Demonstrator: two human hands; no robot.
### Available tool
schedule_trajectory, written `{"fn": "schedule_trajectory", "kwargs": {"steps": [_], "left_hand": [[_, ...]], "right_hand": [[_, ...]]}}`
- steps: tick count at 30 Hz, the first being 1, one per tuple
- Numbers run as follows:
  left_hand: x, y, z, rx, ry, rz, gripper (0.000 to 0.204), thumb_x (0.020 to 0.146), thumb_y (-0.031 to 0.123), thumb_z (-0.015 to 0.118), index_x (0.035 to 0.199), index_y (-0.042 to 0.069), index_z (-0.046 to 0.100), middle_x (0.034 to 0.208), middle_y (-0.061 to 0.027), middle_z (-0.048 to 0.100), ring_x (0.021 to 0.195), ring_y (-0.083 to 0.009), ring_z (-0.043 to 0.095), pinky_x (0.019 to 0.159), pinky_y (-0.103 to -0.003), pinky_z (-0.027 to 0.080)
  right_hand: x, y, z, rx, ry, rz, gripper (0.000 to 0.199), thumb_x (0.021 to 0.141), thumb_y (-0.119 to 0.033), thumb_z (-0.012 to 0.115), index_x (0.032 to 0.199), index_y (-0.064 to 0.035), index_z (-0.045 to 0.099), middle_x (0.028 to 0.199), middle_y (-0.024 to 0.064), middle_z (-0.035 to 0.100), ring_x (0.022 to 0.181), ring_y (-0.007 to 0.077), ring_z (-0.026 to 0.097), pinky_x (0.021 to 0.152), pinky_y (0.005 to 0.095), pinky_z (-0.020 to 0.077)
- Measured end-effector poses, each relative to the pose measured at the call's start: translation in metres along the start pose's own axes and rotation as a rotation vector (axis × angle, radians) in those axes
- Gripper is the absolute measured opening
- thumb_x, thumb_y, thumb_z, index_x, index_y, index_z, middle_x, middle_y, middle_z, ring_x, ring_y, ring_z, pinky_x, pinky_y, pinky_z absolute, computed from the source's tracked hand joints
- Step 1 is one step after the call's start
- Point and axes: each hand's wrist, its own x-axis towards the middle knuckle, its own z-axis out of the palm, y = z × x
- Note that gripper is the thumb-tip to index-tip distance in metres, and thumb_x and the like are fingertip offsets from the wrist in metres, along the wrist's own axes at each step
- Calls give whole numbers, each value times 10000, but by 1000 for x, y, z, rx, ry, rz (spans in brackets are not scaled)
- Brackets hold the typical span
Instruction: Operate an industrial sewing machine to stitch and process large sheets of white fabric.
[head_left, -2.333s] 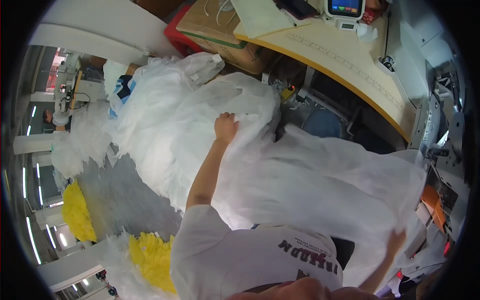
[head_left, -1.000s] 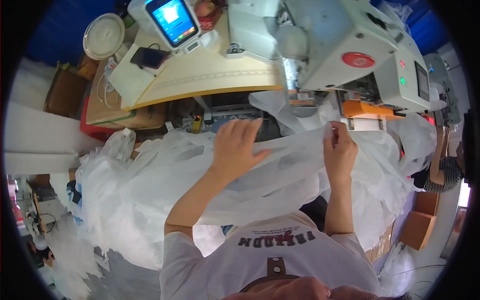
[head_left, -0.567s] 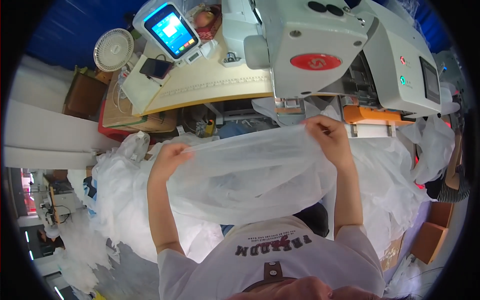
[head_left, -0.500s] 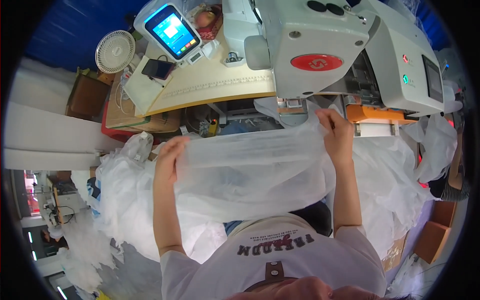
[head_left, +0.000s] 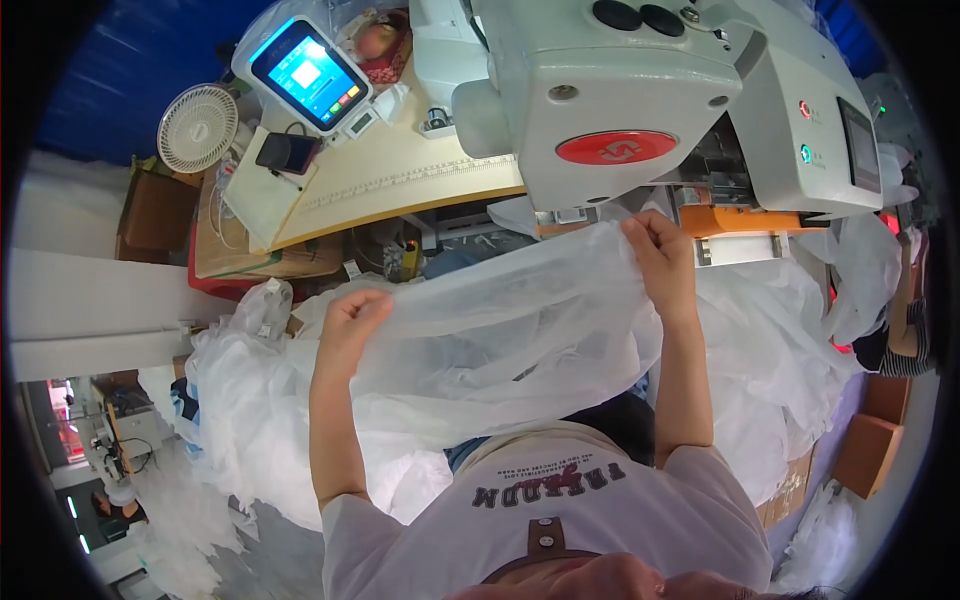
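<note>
Sheer white fabric [head_left: 500, 330] is stretched in front of me between both hands, its upper edge sloping up to the right. My left hand [head_left: 350, 330] pinches the left end of that edge between thumb and fingers. At the right end, my right hand [head_left: 664, 262] is closed on the fabric, just below the head of a large white industrial sewing machine [head_left: 620, 105]. The machine's needle area is partly hidden behind the fabric and my right hand. Lower folds of the fabric hang over my lap.
A cream worktable [head_left: 420, 165] with a ruler strip bears a lit control screen [head_left: 312, 76], a phone [head_left: 288, 152] and a white fan [head_left: 198, 128]. An orange machine part [head_left: 745, 221] lies right of my right hand. White fabric heaps [head_left: 250, 390] surround me. Other people appear at both sides.
The fabric's upper edge, nearly level before, now slopes, with its left end lower. My left hand has moved slightly down and right. The machine and table have shifted left and up in view.
</note>
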Motion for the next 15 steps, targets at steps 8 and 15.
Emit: {"fn": "schedule_trajectory", "kwargs": {"steps": [8, 15], "left_hand": [[37, 35, -13, -87, 139, 19, 85, 781, 118, 616, 808, 37, 611, 712, 56, 538, 647, -44, 445, 571, -210, 339], [25, -47, -34, 649, 394, 394, 49, 748, 64, 565, 772, 21, 569, 628, -54, 488, 579, -89, 445, 531, -261, 352]], "right_hand": [[10, -8, 26, -145, 47, -84, 127, 877, -122, 546, 835, -6, 577, 578, -3, 482, 522, 58, 418, 483, 227, 353], [9, 2, 26, 33, 17, -11, 184, 896, -156, 518, 795, -5, 553, 595, 35, 498, 508, 90, 446, 478, 250, 367]]}}
